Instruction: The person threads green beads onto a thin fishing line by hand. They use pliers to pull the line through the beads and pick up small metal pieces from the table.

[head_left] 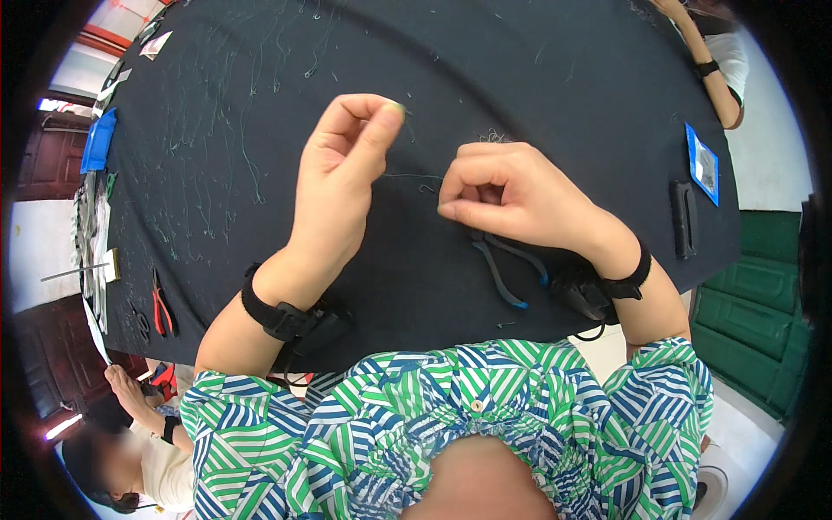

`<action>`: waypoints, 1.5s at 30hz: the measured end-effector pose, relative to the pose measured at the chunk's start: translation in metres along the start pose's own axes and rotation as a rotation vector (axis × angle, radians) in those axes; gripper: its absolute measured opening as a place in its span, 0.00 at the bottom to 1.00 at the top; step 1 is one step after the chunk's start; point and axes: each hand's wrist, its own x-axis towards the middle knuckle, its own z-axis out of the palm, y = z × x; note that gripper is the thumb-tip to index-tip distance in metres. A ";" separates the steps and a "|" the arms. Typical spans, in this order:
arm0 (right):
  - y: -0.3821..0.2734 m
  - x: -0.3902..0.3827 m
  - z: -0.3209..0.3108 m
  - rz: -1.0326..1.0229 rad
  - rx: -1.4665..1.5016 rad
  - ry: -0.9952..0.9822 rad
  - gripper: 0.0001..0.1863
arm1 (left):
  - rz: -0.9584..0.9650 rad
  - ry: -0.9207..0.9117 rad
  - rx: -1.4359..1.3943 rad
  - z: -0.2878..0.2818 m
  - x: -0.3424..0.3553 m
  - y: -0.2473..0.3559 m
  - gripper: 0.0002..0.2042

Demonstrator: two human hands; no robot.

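I see, left to right: a blue packet (99, 140), contents hidden, at the table's (407, 260) left edge; left hand (342, 165), pinching something indistinct; green thread (412, 176) between the hands; right hand (513, 189), thumb and forefinger pressed together; a stretch of table; blue-bordered pouch (703, 165), contents unclear, near the right edge.

The fisheye view looks steeply down from head height; it faces forward over the shirt (364, 425), nearest at the lower edge, to the left hand (342, 165) and right hand (520, 191), close by; beyond spreads the cloth (407, 269).
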 end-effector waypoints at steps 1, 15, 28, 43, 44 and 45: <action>-0.002 0.000 -0.001 -0.047 -0.058 -0.036 0.06 | -0.049 0.029 -0.050 -0.004 0.002 0.000 0.06; -0.013 -0.007 -0.004 -0.021 0.007 -0.309 0.06 | -0.134 0.016 -0.247 -0.004 0.002 0.004 0.08; -0.042 -0.035 -0.004 0.141 -0.746 -0.227 0.22 | -0.241 -0.008 -0.014 -0.013 0.010 -0.008 0.09; -0.059 -0.042 0.001 0.116 -0.755 -0.189 0.13 | -0.142 -0.024 0.126 -0.013 0.009 -0.009 0.06; -0.058 -0.041 -0.001 0.116 -0.744 -0.195 0.11 | -0.162 -0.020 0.136 -0.012 0.009 -0.009 0.06; -0.057 -0.041 -0.002 0.122 -0.728 -0.202 0.10 | -0.188 -0.018 0.147 -0.011 0.008 -0.009 0.06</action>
